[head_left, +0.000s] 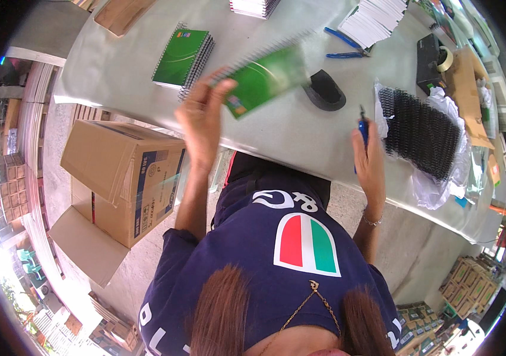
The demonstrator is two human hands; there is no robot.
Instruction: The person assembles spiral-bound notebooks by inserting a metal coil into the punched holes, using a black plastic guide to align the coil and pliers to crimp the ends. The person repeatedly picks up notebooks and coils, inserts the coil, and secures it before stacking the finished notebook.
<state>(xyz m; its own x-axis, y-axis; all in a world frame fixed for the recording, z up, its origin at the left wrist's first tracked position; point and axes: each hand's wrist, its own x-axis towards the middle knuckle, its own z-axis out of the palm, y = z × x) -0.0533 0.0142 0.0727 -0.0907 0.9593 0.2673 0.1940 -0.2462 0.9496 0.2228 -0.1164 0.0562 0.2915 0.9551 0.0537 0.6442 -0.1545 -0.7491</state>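
Note:
My left hand (201,121) pinches one corner of a green spiral notebook (267,80), held tilted above the table and blurred by motion. A stack of green spiral notebooks (180,56) lies just beyond that hand, to the left. My right hand (370,155) is closed around blue-handled pliers (362,124), their dark tip pointing away from me. Right of it, a bundle of black spiral binding coils (422,132) rests on crumpled white wrapping (440,188). Between the hands, farther in, sits a black, rounded, open-topped object (325,91) whose kind I cannot make out.
Another blue-handled tool (348,55) lies open beside fanned white pages (374,22) at the back. A tape roll (444,59) sits by a black box (427,59) at far right. An open cardboard box (119,178) stands left, below the pale table's edge (259,155).

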